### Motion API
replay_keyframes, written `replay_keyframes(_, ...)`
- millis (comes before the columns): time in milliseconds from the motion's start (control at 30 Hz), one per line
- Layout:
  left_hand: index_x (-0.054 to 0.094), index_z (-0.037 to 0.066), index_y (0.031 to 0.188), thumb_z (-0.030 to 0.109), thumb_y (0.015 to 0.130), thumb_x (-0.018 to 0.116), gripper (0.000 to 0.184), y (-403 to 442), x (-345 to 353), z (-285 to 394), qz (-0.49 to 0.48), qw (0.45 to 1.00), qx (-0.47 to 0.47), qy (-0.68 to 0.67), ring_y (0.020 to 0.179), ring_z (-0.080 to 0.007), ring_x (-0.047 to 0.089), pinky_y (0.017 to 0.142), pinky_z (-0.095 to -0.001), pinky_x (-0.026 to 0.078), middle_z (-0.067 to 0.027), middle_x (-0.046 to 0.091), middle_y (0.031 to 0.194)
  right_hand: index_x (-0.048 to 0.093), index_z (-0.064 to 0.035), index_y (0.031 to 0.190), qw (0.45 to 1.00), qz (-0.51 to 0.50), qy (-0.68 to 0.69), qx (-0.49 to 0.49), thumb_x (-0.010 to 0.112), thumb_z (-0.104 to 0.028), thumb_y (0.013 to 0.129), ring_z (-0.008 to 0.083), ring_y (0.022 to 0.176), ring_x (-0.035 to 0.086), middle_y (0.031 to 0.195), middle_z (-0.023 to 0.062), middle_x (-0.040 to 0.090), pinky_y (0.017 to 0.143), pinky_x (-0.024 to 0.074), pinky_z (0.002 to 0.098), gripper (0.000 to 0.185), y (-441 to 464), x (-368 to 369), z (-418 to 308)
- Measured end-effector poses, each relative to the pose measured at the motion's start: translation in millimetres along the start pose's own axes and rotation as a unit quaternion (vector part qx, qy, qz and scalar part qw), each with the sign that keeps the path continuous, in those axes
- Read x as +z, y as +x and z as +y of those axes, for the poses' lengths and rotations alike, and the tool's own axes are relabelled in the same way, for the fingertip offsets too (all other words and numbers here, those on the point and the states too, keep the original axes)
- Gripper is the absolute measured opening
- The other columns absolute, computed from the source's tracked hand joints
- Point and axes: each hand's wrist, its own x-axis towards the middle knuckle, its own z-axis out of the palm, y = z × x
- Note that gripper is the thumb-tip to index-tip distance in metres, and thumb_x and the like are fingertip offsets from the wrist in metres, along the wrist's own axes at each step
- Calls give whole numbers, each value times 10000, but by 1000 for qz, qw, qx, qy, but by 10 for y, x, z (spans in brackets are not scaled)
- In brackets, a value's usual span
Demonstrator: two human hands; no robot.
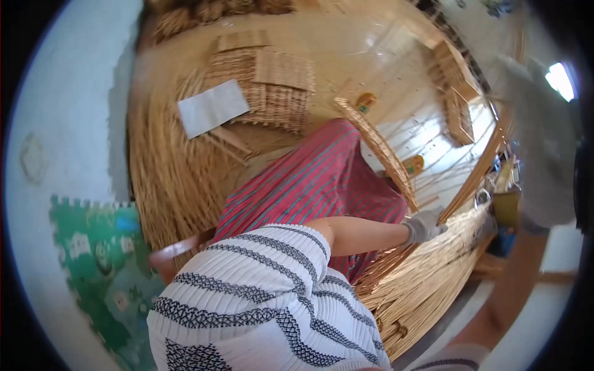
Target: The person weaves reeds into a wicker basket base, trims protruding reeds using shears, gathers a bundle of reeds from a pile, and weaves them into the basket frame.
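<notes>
My left hand [427, 226], in a grey glove, is closed around a bundle of long tan straw-like strips [471, 176]. The bundle runs up and right from the hand, and more strips fan out below it. Raised at the right edge, my right hand [544, 148] wears a grey glove and is blurred, close to the camera. Its fingers cannot be made out. A pile of loose pale strips [433, 281] lies beneath my hands. A curved woven strip [377, 145] leans by my knees, over the red striped cloth [309, 179].
Woven panels [281, 86] lie stacked on the floor beyond my lap, with a white sheet [213, 108] beside them. Loose strips [167, 179] spread along the wall. Wooden-looking boxes [458, 93] stand at upper right. A green foam mat [102, 253] lies at left.
</notes>
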Motion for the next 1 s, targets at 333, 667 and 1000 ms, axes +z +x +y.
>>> replay_keyframes(333,436,29,1411,310,933,675,604,-263,-272,155,6,995,75,58,963,-320,644,820,-383,504,-193,623,1118,582,-44,1326,994,96,46,27,817,-133,799,297,1115,634,1257,134,638,1007,470,401,584,13,219,-449)
replay_keyframes(667,474,41,1314,229,972,679,441,136,-131,1703,-225,971,83,9,788,-176,655,644,-287,525,-72,609,962,512,-39,1339,669,282,315,611,848,-197,803,135,963,577,1108,81,600,826,508,312,652,-3098,1199,166)
replay_keyframes(1000,572,42,1275,227,884,788,484,152,339,1830,-243,959,139,-39,865,-107,593,737,-273,517,-34,620,963,552,-83,1268,594,331,237,694,872,-434,752,292,785,704,921,182,694,700,571,420,702,-3305,1454,266)
